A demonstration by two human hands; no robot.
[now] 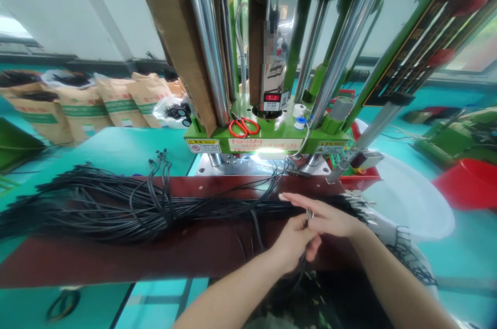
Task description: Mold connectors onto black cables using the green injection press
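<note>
My left hand (292, 244) is closed on a black cable with a small metal connector (308, 215), above the front part of the dark red board (116, 261). Against it, my right hand (324, 217) touches the same connector with thumb and lower fingers, while its index finger stretches out to the left. Behind both hands a long bundle of black cables (112, 207) lies across the board, its metal ends (361, 204) at the right. Some cables run up toward the lit metal plate (233, 165) of the green machine (287, 137).
Red-handled scissors (244, 127) and a blue-and-white spool (300, 123) rest on the machine's ledge. To the right are a red tray (361, 183), a large white basin (417, 199) and a red bucket (471, 184). Paper sacks (85, 106) stand at the back left.
</note>
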